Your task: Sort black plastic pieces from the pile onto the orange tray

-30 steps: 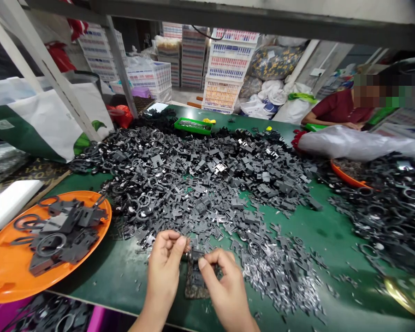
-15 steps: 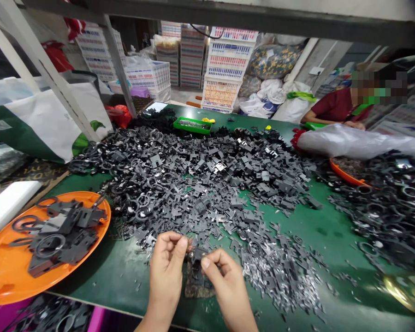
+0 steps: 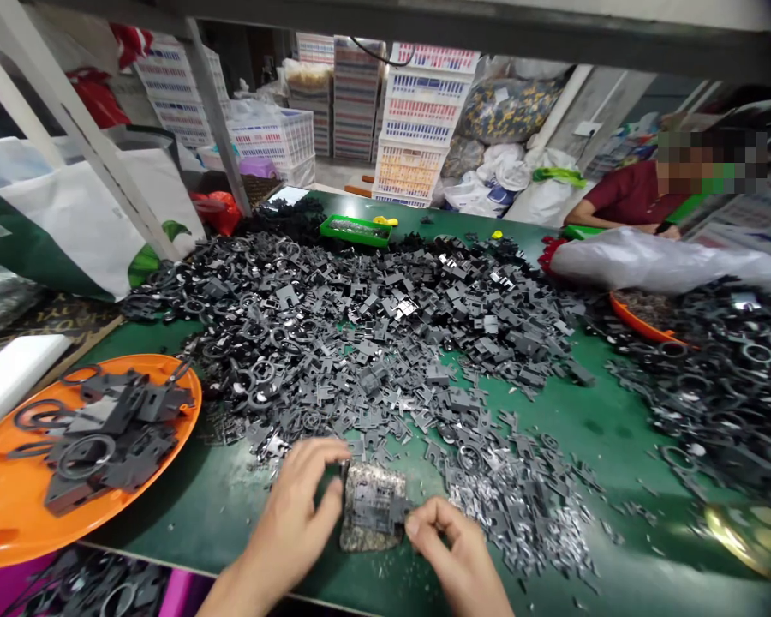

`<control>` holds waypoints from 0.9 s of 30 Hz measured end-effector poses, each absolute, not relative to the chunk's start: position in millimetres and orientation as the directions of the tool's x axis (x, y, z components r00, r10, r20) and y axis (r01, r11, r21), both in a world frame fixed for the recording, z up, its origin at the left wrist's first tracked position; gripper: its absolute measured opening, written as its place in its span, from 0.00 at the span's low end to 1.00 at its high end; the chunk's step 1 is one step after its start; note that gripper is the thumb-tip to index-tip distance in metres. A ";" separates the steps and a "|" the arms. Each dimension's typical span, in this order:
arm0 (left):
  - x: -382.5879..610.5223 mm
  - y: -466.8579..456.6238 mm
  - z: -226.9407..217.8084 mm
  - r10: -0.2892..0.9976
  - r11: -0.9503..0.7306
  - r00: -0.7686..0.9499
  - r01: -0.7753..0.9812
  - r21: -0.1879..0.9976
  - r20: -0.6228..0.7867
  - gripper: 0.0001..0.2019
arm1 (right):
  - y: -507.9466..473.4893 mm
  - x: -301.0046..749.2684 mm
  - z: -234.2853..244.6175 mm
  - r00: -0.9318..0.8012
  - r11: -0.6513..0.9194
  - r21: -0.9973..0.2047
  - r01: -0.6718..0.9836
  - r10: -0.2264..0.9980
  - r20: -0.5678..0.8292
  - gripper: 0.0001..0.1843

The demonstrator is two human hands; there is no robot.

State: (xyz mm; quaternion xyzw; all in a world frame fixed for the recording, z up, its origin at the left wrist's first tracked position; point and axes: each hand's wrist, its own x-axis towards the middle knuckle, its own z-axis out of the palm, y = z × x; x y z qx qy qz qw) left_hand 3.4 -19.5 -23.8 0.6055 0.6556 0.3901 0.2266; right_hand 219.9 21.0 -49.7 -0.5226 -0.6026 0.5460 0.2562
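Observation:
In front of me a speckled, worn block (image 3: 371,542) lies on the green table, with a dark grey plastic piece (image 3: 373,506) resting on top. My left hand (image 3: 299,506) is at the block's left side, thumb and fingers apart and holding nothing I can see. On the other side my right hand (image 3: 453,548) pinches a small dark grey plastic part (image 3: 400,512) between thumb and forefinger, close against the block's right edge. Just beyond both hands spreads a big heap of dark grey plastic parts (image 3: 366,343). Small shiny pieces (image 3: 533,514) are scattered to the right.
An orange tray (image 3: 13,514) of dark assembled parts with rings stands at left, above a magenta bin (image 3: 178,591). A green tray (image 3: 356,231) sits behind the heap. Another person (image 3: 636,197) works at the far right, past a plastic-wrapped bundle (image 3: 655,261). A shelf beam (image 3: 424,34) crosses overhead.
My hands have moved apart, the left opening and going left, the right shifting right and down. The block and the piece on it now show between them.

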 end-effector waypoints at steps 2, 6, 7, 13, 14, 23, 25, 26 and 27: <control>9.7 -31.9 -30.2 0.980 -0.148 0.006 0.694 0.705 0.200 0.19 | 18.2 220.0 -54.9 -0.339 -0.095 -0.895 0.437 0.904 -0.261 0.18; 18.6 -42.2 -45.3 0.968 -0.207 0.074 0.773 0.599 0.239 0.22 | 18.8 211.5 -50.6 -0.348 0.043 -0.811 0.584 0.915 -0.202 0.15; 19.5 -42.4 -48.1 0.969 -0.199 0.065 0.780 0.593 0.240 0.22 | 20.1 208.8 -46.9 -0.353 0.073 -0.793 0.605 0.917 -0.186 0.14; 21.2 -41.4 -52.0 0.965 -0.190 0.035 0.780 0.597 0.261 0.20 | 33.4 194.8 -25.2 -0.424 0.164 -0.703 0.692 0.880 -0.213 0.10; 21.3 -41.4 -51.6 0.965 -0.194 0.044 0.781 0.593 0.258 0.19 | 35.8 193.1 -23.2 -0.434 0.173 -0.687 0.705 0.872 -0.225 0.10; 24.8 -36.4 -32.8 0.965 -0.252 0.191 0.861 0.443 0.177 0.16 | 52.1 196.7 -16.3 -0.515 0.208 -0.653 0.728 0.795 -0.321 0.05; 26.8 -35.7 -26.0 0.970 -0.241 0.191 0.855 0.459 0.154 0.15 | 53.3 199.8 -19.0 -0.547 0.193 -0.699 0.688 0.771 -0.327 0.03; 26.6 -35.5 -23.5 0.971 -0.238 0.195 0.848 0.474 0.139 0.15 | 53.3 201.2 -20.9 -0.563 0.191 -0.717 0.670 0.761 -0.322 0.03; 24.9 -35.1 -21.7 0.970 -0.242 0.206 0.837 0.491 0.127 0.14 | 52.9 202.3 -23.0 -0.573 0.193 -0.730 0.656 0.756 -0.315 0.03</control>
